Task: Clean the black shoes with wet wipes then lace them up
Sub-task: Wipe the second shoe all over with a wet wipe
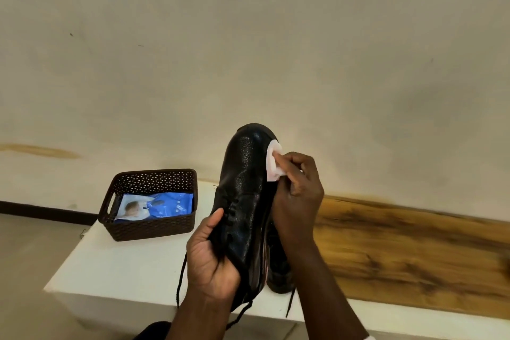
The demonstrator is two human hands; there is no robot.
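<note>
White bench [116, 270], cream wall behind: my left hand [212, 259] grips the shoe [245, 196], my right hand [296, 188] pinching a wipe [274, 163] against its toe. Dangling laces [180, 281] could, I judge, snag and tip the basket [150, 226].

Two black shoes [245, 201], one white wipe [274, 163], one brown basket [150, 225], one wipes pack [165, 205], two hands [212, 262].

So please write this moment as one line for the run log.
step: wiping | left hand: holds black shoe | right hand: presses wet wipe on toe side | second shoe: on table
</note>
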